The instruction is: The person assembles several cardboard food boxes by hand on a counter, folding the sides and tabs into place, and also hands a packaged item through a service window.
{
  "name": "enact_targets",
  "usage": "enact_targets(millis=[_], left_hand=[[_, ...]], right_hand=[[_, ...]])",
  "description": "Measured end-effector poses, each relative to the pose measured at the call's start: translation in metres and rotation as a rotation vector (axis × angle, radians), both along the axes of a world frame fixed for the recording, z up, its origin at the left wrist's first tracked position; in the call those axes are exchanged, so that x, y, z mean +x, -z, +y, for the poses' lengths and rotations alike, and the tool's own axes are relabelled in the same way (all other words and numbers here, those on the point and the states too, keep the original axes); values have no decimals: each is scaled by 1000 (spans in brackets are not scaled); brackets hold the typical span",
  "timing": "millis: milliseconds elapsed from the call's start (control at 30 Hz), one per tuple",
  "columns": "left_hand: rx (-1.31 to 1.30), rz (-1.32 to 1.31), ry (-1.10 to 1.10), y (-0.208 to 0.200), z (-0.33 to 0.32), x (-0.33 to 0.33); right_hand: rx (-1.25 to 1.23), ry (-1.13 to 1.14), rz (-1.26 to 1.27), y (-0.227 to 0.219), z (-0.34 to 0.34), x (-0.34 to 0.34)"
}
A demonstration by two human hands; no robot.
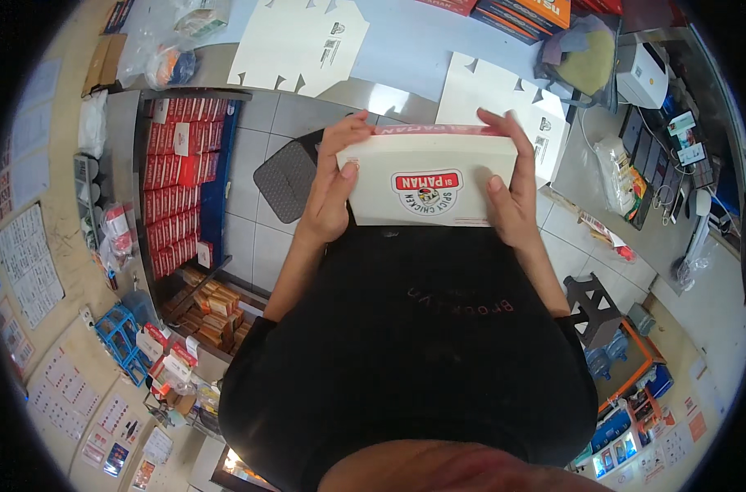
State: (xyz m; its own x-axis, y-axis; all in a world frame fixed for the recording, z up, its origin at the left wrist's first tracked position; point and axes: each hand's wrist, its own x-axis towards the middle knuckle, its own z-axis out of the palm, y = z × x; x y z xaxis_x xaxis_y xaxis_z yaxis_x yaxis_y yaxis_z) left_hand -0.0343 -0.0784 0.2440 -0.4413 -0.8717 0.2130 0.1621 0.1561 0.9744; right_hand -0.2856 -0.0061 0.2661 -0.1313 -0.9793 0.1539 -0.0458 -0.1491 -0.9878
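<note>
A white cardboard food box (435, 176) with a red and white printed badge is held level in front of my chest. My left hand (337, 176) grips its left end, thumb on the printed face and fingers round the far edge. At the other end my right hand (511, 184) clasps it the same way, fingers bent over the red-striped edge. Beyond the box, on the counter, lie two flat unfolded white box blanks, one (303, 45) at the far left and another (492, 102) partly behind my right hand.
To the left stands a shelf of stacked red boxes (184, 164). Orange and dark boxes (520, 16) are piled at the back of the counter (414, 41). A white printer (642, 75) and a keyboard are at right. A dark stool (593, 307) and a chair (287, 180) stand on the floor.
</note>
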Motion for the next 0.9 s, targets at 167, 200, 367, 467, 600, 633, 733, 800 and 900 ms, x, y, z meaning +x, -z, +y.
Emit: enact_targets(millis=[167,200,367,467,600,633,733,800,900], left_hand=[[-56,10,56,-3,0,13],[-63,21,67,-4,-1,15],[-45,23,104,-14,-5,18],[-52,8,121,-16,-8,18],[-3,71,149,-15,-11,17],[4,81,161,-14,-13,15],[50,115,189,-7,-16,16],[64,121,158,2,-15,16],[80,163,35,11,-10,5]], right_hand=[[-54,-198,-99,-6,0,-17],[-34,-243,-133,-9,2,-22],[32,-361,-204,-20,0,-38],[28,-401,-130,-19,-2,-46],[58,-461,-128,-30,-10,-53],[69,-473,-125,-31,-12,-57],[83,-431,-103,-27,-9,-55],[139,-341,-110,-28,-8,-48],[263,-155,-212,-31,-7,-35]])
